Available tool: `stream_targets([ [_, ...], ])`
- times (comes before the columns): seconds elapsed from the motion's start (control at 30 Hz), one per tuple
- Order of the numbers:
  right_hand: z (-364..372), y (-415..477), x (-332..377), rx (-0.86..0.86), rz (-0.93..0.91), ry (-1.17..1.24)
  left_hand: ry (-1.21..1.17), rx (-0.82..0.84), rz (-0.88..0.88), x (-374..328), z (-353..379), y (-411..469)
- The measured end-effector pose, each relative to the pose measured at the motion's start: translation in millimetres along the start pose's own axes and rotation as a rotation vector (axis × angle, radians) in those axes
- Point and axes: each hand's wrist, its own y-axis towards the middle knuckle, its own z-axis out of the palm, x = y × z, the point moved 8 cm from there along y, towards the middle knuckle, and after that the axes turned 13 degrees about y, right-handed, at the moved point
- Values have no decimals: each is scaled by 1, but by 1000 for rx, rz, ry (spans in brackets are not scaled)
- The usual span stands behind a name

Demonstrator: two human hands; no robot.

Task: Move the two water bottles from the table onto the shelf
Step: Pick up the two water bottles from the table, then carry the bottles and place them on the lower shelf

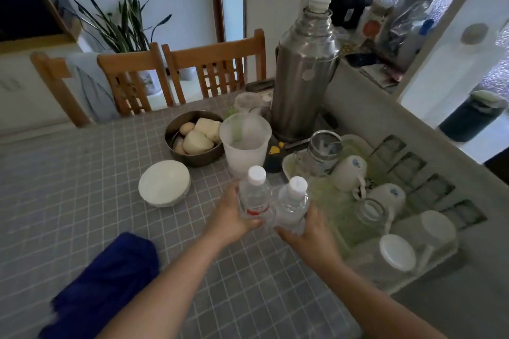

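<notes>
Room: we're in a dim kitchen-dining corner, pale walls, a leafy potted plant [121,27] at the back and two wooden chairs [176,74] pushed up to the far edge.
Counter: we're looking down on a counter [82,201] covered in a grey cloth with a white grid pattern, crowded along its right half.
Shelf: a pale ledge [385,107] runs along the right, with an opening above it packed with packets and jars, too blurred for us to name.
Left hand: our left hand [231,215] is wrapped round the red-labelled bottle [254,195], fingers closed on its lower body.
Right hand: our right hand [308,226] grips the plain bottle [292,203] from the right side, fingers clamped around it.
Bottles: both stand upright with white caps, side by side and nearly touching, over the counter just left of the dish tray; we can't tell whether their bases are touching the cloth.
Around them: a frosted plastic jug [245,143] right behind, a steel bowl [194,137] of pale food to its left, a white bowl turned upside down [164,187] nearer us.
Far right: a tall steel thermos [305,71] against the ledge, and a tray of upturned cups [385,201] in front of it.
Near left: a dark blue cloth [110,278] lies beside our left forearm.
</notes>
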Motion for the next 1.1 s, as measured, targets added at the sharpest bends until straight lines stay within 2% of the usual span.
stream_targets([
  [0.17,7,15,-17,19,-7,195,-56,-22,-9,3,16,11],
  [0.37,2,14,-15,0,-1,252,-140,-82,-77,8,17,8],
  [0.57,-18,0,0,3,16,253,-99,-6,-41,-2,2,-8],
  [0.67,-36,-7,16,-21,9,304,-152,37,-36,-14,-13,-15],
  [0.83,-68,-28,57,-72,-28,491,-301,99,62,-56,-44,-26],
  [1.1,-145,-83,106,-269,-99,757,-547,167,330,-170,-71,-63],
])
